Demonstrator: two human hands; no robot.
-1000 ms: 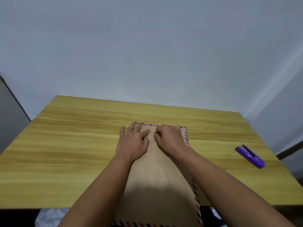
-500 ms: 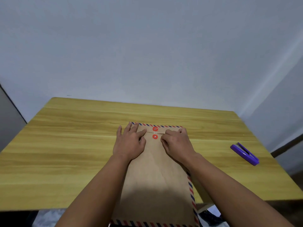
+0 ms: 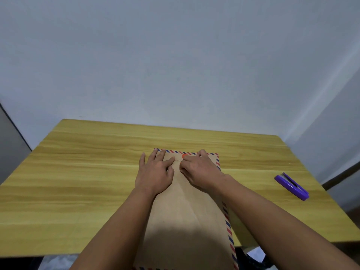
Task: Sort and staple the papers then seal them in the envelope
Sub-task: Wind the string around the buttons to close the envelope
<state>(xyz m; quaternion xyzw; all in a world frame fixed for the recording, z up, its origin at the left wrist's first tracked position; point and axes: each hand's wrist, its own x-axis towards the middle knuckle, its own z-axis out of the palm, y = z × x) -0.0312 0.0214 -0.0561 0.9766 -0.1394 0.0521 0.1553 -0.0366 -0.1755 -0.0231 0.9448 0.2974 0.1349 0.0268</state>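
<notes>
Head view: the brown envelope [image 3: 187, 221] lies at the surface's [image 3: 78, 182] six o'clock edge. The left hand [image 3: 155, 172] presses flat, fingers spread. The right hand [image 3: 200, 170] seems to pinch at the red clasp [image 3: 184, 155]. A purple stapler [image 3: 291, 186] rests at three o'clock.

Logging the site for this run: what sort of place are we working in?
Probably a plain home or office desk in a room corner: a bare wooden table against blank pale walls, with only a brown string-tie envelope and a purple stapler on it.
</notes>
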